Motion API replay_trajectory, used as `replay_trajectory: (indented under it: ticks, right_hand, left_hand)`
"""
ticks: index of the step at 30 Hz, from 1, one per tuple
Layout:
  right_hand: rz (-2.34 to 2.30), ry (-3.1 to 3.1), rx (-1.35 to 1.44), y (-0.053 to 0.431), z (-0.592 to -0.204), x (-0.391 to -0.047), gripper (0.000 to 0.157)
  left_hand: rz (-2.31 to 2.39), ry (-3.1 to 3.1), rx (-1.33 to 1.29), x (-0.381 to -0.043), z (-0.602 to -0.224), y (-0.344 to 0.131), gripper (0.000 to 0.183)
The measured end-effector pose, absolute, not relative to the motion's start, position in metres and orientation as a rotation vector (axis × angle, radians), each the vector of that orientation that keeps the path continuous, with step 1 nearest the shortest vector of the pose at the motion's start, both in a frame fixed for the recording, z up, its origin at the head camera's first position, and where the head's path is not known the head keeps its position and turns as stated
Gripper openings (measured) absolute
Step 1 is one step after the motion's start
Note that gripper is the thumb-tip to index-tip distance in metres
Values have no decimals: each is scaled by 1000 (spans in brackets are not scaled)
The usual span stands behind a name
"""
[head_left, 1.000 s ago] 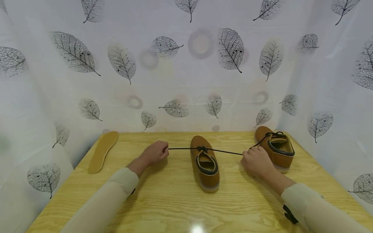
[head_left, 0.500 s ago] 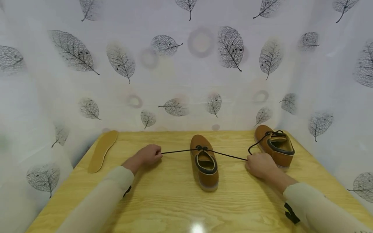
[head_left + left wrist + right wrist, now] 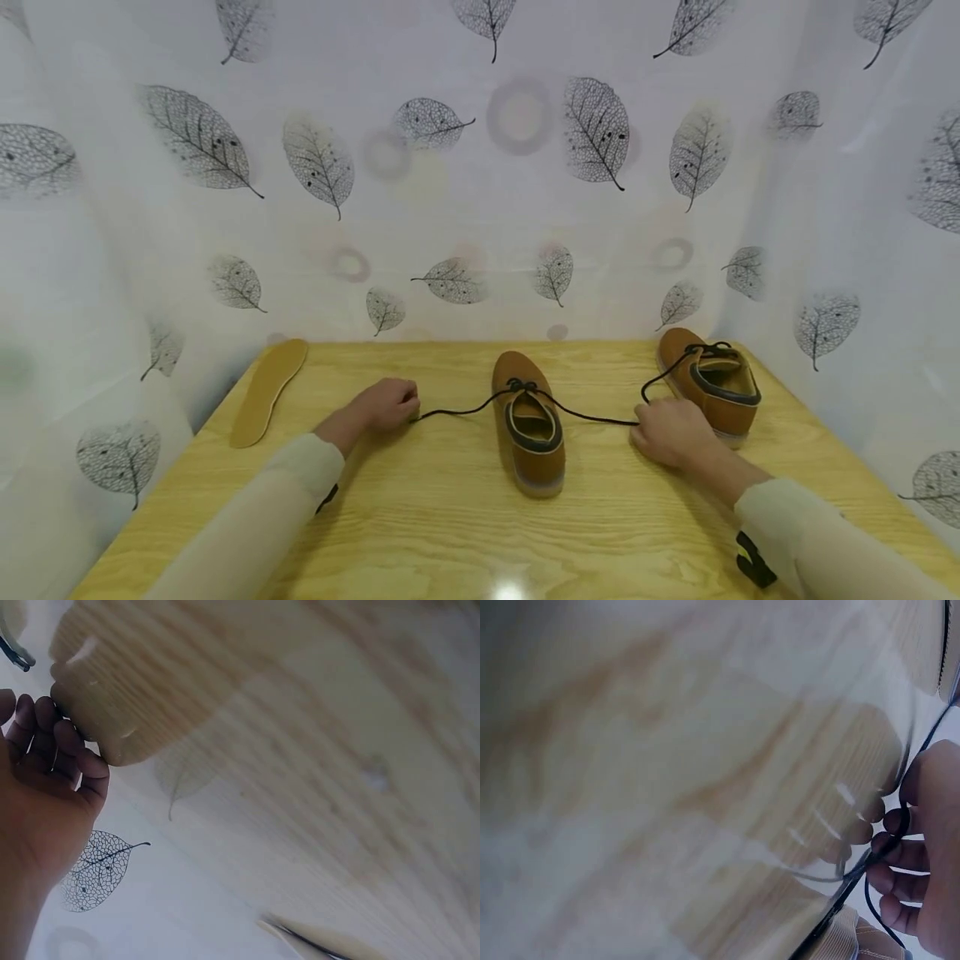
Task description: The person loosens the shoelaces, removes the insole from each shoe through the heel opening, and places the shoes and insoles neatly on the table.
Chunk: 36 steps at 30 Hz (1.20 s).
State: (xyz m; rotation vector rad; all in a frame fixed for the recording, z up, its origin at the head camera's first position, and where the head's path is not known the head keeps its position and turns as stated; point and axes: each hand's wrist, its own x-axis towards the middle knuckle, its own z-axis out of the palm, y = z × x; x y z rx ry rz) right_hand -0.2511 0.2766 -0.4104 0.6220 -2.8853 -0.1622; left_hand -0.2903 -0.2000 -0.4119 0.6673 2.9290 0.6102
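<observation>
A brown shoe (image 3: 536, 467) stands mid-table, its black lace (image 3: 465, 412) tied in a small bow. The lace ends run slack to both sides. My left hand (image 3: 386, 404) is low over the table at the left end, fingers loosely curled. In the left wrist view a lace tip (image 3: 19, 660) shows apart from those fingers. My right hand (image 3: 675, 429) is at the other end. Its curled fingers hold the right lace end (image 3: 907, 814), which passes by the thumb and fingertips. Beside this hand stands the matching shoe (image 3: 720, 412), with its own loose lace (image 3: 656, 379) reaching the knuckles.
A tan insole (image 3: 266, 396) lies at the table's left rear. The glossy wooden table (image 3: 420, 517) ends at a leaf-print curtain (image 3: 465, 192), which also hangs along both sides.
The lace was pulled taut between both hands and now sags. The bow's loops have shown more clearly since. Both hands moved slightly outward and down; the left has let go of its end.
</observation>
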Motion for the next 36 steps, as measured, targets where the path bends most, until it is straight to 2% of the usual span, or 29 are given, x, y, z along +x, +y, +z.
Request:
replay_trajectory:
  ticks: [11, 22, 36]
  right_hand:
    - [-191, -2694, 680, 271, -413, -254, 29]
    - [-144, -2603, 799, 257, -411, -258, 21]
    - [-105, -2557, 840, 235, -413, -263, 21]
  left_hand:
    - [718, 2941, 591, -288, -408, -195, 16]
    - [857, 2945, 672, -294, -408, -176, 14]
    - [942, 3085, 785, -292, -405, -133, 9]
